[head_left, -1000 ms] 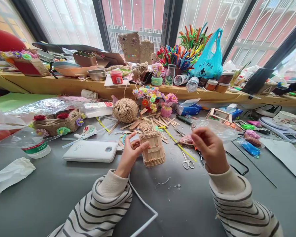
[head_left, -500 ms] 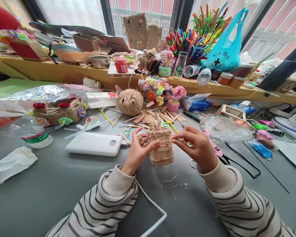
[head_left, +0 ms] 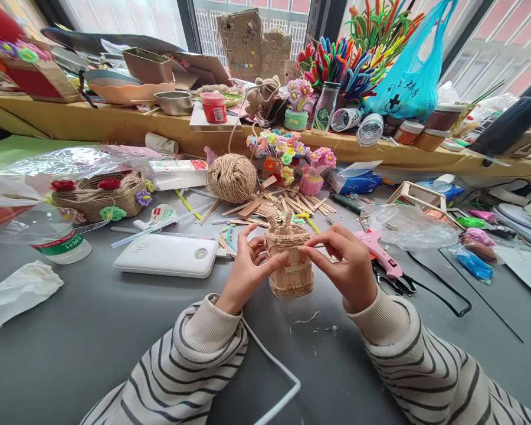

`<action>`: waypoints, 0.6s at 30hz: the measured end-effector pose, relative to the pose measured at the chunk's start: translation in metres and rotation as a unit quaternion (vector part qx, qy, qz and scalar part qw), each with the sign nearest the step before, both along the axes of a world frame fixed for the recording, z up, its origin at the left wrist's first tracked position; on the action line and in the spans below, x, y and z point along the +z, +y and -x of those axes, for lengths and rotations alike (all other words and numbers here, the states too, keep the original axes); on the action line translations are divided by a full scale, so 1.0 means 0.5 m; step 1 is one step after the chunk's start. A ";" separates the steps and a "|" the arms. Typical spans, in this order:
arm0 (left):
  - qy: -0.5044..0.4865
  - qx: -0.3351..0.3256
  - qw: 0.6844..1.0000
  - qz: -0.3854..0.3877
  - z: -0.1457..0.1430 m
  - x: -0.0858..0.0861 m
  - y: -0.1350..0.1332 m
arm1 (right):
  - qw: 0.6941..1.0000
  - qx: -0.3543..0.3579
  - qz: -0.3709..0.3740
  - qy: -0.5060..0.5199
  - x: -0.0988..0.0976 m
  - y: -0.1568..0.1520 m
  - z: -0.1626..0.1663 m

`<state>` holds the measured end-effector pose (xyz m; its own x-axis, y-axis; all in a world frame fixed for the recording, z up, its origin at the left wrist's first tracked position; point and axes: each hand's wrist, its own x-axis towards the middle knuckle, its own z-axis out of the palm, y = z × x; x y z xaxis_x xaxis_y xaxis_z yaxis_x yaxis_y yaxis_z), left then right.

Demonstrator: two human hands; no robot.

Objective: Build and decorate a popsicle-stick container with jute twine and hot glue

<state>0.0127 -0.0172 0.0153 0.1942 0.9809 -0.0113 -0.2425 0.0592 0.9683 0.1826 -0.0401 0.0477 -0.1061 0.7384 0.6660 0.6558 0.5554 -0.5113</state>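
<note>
My left hand (head_left: 246, 267) is closed on the left side of a small basket (head_left: 291, 276), its thumb across the front. The basket has upright wooden craft sticks for walls, rows of twine round rim and base, small reddish beads on the front and two twine loops rising at the top. At the basket's upper right front, my right hand (head_left: 347, 260) has thumb and forefinger pinched together against the wall. Whatever sits between those fingertips is too small to make out. Beyond the basket lie loose craft sticks (head_left: 252, 208) and a ball of twine (head_left: 231, 179).
A pink glue gun (head_left: 380, 252) and black-handled pliers (head_left: 392, 282) lie right of my right hand. A white power bank (head_left: 167, 257) is on the left, and a white cable (head_left: 274, 360) runs in front. A flower-trimmed twine basket (head_left: 97, 203) stands farther left.
My right hand has moved slightly left, bringing its pinched fingertips from the basket's right edge onto its upper front. My left hand keeps its hold. The view has shifted slightly.
</note>
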 end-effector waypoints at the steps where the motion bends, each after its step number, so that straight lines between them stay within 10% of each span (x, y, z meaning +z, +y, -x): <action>1: -0.001 0.000 1.000 -0.002 0.001 0.000 0.000 | 1.000 -0.005 0.001 0.001 -0.002 0.000 0.002; 18: -0.011 -0.005 1.000 -0.021 0.004 0.002 -0.003 | 0.999 -0.025 0.017 0.024 -0.011 -0.010 0.015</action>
